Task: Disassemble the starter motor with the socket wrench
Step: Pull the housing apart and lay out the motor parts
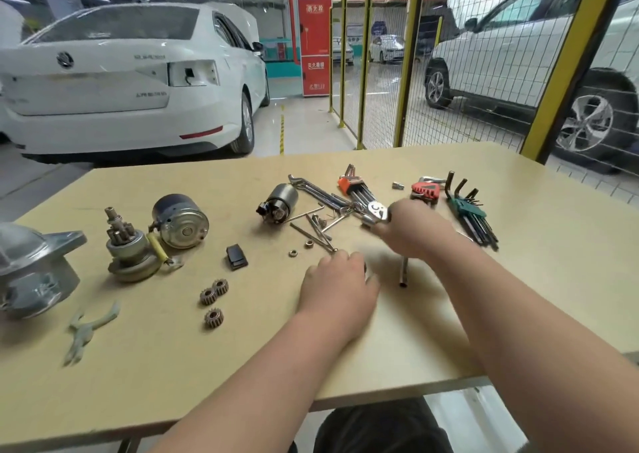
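Curling round the chrome socket wrench [376, 211], the right hand [415, 233] is above the beige wooden table [145, 376], near the left hand [337, 281], whose hold cannot be told.

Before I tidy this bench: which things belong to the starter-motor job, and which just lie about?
Job: chrome socket wrench in right hand; grey cylindrical motor body; steel pinion assembly; black-ended solenoid; three brown gears; grey cast housing.
Lying about: green-holder hex key set; orange-holder hex key set; pale pliers.

Beige table [518, 279], green hex keys [466, 207], seemingly brown gears [213, 318].
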`<state>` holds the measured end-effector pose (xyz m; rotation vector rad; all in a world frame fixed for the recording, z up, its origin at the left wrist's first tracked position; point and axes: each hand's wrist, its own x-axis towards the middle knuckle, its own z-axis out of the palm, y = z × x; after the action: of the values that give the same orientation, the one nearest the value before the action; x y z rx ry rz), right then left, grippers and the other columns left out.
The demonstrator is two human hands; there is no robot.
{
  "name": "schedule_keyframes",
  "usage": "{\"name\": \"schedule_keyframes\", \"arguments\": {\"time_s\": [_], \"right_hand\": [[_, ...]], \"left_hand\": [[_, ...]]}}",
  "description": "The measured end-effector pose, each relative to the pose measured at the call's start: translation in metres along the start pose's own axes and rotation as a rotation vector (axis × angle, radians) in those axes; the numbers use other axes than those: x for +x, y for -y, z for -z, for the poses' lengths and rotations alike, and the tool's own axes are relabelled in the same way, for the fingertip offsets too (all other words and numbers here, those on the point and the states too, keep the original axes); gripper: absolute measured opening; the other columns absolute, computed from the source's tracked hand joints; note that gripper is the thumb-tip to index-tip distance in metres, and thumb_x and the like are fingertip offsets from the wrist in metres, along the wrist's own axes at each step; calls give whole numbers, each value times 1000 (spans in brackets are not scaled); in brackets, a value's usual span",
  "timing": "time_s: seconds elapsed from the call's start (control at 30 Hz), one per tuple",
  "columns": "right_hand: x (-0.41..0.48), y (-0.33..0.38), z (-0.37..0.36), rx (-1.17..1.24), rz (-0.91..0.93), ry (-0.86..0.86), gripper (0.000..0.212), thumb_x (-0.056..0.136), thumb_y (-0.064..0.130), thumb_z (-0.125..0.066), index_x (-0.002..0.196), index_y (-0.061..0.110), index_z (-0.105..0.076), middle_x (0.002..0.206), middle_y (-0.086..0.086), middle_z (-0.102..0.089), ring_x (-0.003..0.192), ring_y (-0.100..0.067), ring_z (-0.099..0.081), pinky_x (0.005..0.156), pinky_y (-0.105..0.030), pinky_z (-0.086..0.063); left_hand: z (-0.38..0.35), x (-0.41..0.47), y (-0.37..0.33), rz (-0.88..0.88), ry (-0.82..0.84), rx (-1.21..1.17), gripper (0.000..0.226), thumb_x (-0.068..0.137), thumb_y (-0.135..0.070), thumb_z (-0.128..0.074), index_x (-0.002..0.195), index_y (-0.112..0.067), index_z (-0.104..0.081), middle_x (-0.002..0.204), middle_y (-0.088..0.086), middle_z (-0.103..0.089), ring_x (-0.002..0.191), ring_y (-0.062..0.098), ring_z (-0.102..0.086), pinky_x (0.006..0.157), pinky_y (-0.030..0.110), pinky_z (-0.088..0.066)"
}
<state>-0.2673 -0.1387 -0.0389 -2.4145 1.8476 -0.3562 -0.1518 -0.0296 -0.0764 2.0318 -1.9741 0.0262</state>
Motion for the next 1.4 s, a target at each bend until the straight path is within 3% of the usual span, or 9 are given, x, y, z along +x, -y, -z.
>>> {"name": "schedule_keyframes", "arguments": {"time_s": [0.17, 0.37, 0.63, 0.7, 0.8, 0.9, 1.07, 1.23, 1.4], "right_hand": [[-8, 1, -23, -196, 126, -47, 5, 83, 25, -48, 83, 21, -44, 81, -2, -53, 71, -26, -51, 55, -29, -33], [8, -24, -7, -387, 466, -142, 18, 91, 31, -52, 106, 23, -58, 104, 4, -58, 86, -23, -61, 47, -24, -24], [12, 14, -12, -314, 164, -11, 9, 89, 24, -50, 95, 18, -49, 97, -6, -62, 76, -27, -55, 50, -29, -32], [11, 26, -15, -299, 169, -54, 7, 89, 19, -46, 95, 18, -48, 102, -7, -61, 83, -29, -55, 57, -31, -36], [13, 49, -22, -222, 241, -178, 20, 91, 20, -46, 108, 16, -53, 111, -7, -56, 103, -28, -52, 67, -34, -35], [13, 83, -32, -169, 244, -51, 19, 91, 36, -47, 86, 18, -52, 94, -5, -55, 86, -29, -55, 63, -32, -38], [19, 97, -36, -181, 228, 60, 5, 89, 19, -49, 85, 15, -51, 89, -6, -52, 83, -30, -55, 65, -32, -43], [13, 97, -33, -171, 239, 107, 7, 82, 9, -50, 76, 11, -52, 75, -4, -48, 75, -29, -52, 61, -27, -41], [11, 90, -29, 316, 94, 74, 10, 74, 8, -55, 68, 4, -62, 60, -8, -57, 58, -25, -52, 54, -26, -39]], "left_hand": [[6, 0, 19, 143, -1, 31, 23, 96, -24, -34, 115, -19, -47, 118, 4, -46, 100, 26, -56, 67, 31, -34], [14, -5, 39, 212, 57, 106, 27, 97, -33, -34, 117, -19, -46, 120, 5, -45, 101, 27, -57, 66, 30, -34], [24, 19, 71, 378, 115, 205, 41, 88, -7, -36, 128, -12, -40, 128, 10, -37, 112, 32, -52, 74, 37, -41], [23, 19, 78, 379, 117, 217, 40, 89, -8, -37, 128, -12, -41, 128, 9, -36, 115, 31, -49, 76, 36, -42], [20, 18, 88, 316, 91, 278, 39, 88, -9, -38, 126, -16, -44, 125, 9, -37, 109, 25, -50, 62, 32, -37], [20, 15, 91, 316, 29, 249, 36, 88, -10, -41, 123, -17, -42, 125, 9, -34, 99, 26, -54, 57, 30, -33], [22, 12, 90, 299, -85, 178, 33, 89, -10, -43, 120, -21, -42, 126, 7, -35, 88, 28, -58, 50, 29, -26], [27, 9, 85, 217, -212, 48, 24, 93, -24, -42, 116, -22, -50, 118, 4, -41, 86, 28, -60, 65, 31, -34], [30, 10, 85, 182, -276, -161, 23, 92, -38, -42, 104, -25, -58, 108, 0, -50, 90, 25, -58, 74, 33, -42]]}}
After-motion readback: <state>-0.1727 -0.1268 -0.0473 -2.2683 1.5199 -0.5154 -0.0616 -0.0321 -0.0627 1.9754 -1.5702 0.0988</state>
